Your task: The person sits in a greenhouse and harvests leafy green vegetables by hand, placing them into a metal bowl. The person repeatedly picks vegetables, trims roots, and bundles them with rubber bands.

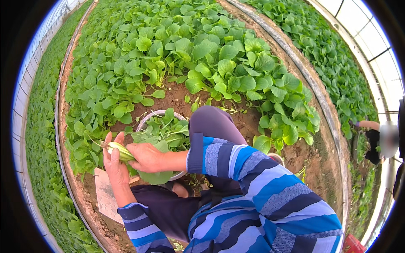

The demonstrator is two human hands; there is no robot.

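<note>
A small bunch of leafy greens [121,151] with pale stems lies between my two hands, its roots pointing left. My right hand [147,157] is closed around the stems, and the leaves hang down below it. My left hand [116,164] is at the root end, fingers spread, the thumb against the stems. Under and beside my right hand stands a round tub [147,119] holding loose picked greens [172,134]. A flat pale board or blade [106,194] with a wooden piece at its edge lies on the soil below my left wrist.
Dense rows of leafy greens [202,50] grow ahead and to the left, bordering bare soil [171,95]. A pale hose or pipe [303,68] runs along the right, another line along the left. At the far right, another person's arm [368,124] reaches into plants. A red object [353,244] sits lower right.
</note>
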